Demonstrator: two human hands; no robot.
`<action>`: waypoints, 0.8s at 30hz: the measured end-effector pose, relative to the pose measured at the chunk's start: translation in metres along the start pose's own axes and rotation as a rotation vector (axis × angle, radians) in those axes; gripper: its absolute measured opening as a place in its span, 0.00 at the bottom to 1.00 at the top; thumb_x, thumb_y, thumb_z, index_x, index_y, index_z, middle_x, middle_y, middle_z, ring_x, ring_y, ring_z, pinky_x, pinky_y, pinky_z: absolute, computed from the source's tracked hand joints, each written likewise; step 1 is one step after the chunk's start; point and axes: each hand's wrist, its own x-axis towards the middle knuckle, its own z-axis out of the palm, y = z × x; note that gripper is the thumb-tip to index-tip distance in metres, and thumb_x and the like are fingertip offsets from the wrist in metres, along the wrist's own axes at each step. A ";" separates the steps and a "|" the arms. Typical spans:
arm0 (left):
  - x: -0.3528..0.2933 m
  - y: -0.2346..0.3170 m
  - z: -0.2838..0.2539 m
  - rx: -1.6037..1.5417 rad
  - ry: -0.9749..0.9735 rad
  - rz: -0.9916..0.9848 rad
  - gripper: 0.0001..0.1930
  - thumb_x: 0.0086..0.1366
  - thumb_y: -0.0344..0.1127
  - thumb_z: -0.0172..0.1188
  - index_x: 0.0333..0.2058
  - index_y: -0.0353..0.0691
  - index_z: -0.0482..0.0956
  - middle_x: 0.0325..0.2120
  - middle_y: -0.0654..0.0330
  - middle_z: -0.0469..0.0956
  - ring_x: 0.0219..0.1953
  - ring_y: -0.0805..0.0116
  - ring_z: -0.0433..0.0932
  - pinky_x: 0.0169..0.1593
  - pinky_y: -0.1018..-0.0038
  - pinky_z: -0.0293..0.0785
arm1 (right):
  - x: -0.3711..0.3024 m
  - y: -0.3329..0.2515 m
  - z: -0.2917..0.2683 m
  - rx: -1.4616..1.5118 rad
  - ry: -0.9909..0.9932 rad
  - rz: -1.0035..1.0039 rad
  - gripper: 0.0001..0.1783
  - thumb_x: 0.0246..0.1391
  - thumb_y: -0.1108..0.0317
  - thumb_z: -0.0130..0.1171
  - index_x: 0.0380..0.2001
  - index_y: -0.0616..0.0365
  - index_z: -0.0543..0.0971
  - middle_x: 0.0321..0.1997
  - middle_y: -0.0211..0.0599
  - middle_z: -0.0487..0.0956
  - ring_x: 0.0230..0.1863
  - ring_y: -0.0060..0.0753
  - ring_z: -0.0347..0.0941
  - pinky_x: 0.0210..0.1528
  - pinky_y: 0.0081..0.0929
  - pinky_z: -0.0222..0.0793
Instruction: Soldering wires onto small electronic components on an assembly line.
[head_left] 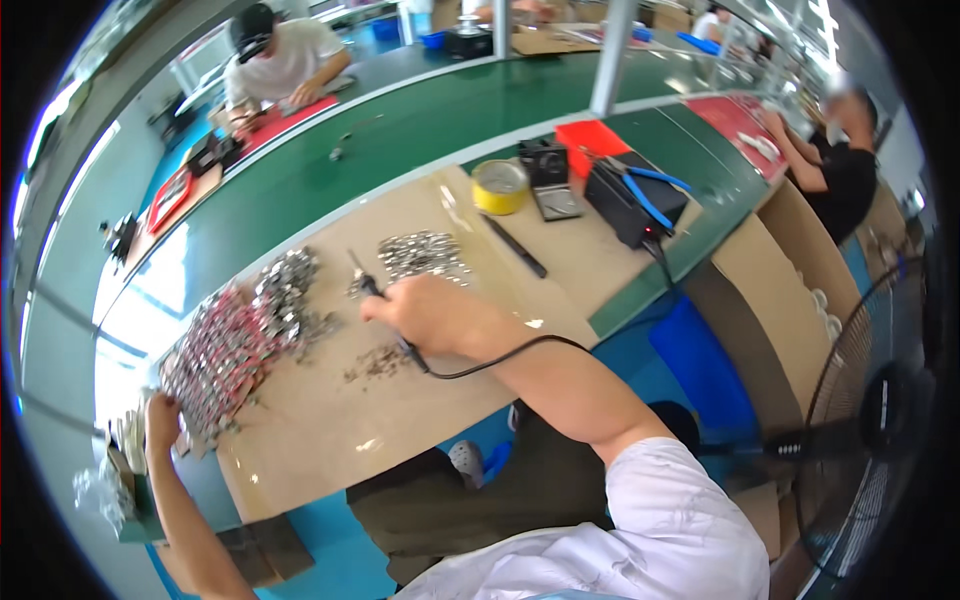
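Observation:
My right hand (435, 315) is closed round the dark handle of a soldering iron (368, 282), whose thin metal tip points up and to the left. A black cord runs from its rear end under my forearm. Just beyond the iron lies a flat spread of small silvery metal parts (425, 255). Nearer to me are small brownish bits (385, 365). At the far left my left hand (162, 425) has its fingers curled at the edge of a large heap of small metal parts with red pieces (215, 355); what they pinch, if anything, is too small to make out.
Brown cardboard (330, 430) covers the green bench. On it are a yellow tape roll (500, 187), a black pen-like tool (513, 245), a small scale (555, 200), blue-handled pliers (648, 200) and a black power unit (625, 215). A fan (885, 410) stands right. Two people work across the bench.

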 end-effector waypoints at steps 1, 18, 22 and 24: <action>0.006 0.000 -0.004 -0.059 -0.051 -0.075 0.10 0.65 0.31 0.62 0.38 0.27 0.85 0.31 0.40 0.84 0.32 0.42 0.83 0.40 0.50 0.77 | -0.001 -0.001 0.000 -0.011 0.010 0.038 0.26 0.45 0.77 0.68 0.51 0.51 0.78 0.32 0.44 0.82 0.39 0.54 0.83 0.42 0.48 0.79; -0.124 0.313 -0.058 -0.505 0.041 0.471 0.16 0.65 0.17 0.65 0.50 0.37 0.82 0.42 0.58 0.80 0.35 0.71 0.81 0.28 0.76 0.78 | -0.006 0.002 -0.016 0.205 -0.025 0.105 0.21 0.51 0.79 0.66 0.49 0.50 0.80 0.34 0.41 0.83 0.37 0.51 0.82 0.40 0.44 0.77; -0.146 0.360 -0.047 -0.345 -0.080 0.704 0.18 0.62 0.24 0.68 0.51 0.41 0.82 0.42 0.54 0.78 0.37 0.53 0.83 0.38 0.61 0.81 | -0.005 0.004 -0.007 0.202 -0.002 0.070 0.21 0.50 0.79 0.67 0.48 0.50 0.81 0.32 0.37 0.83 0.34 0.47 0.82 0.38 0.42 0.78; -0.148 0.364 -0.044 -0.250 -0.217 0.708 0.18 0.65 0.31 0.68 0.53 0.43 0.81 0.46 0.56 0.77 0.38 0.51 0.83 0.39 0.58 0.81 | -0.005 0.003 -0.007 0.171 0.024 0.037 0.21 0.50 0.79 0.67 0.48 0.50 0.81 0.32 0.37 0.83 0.34 0.47 0.82 0.38 0.41 0.78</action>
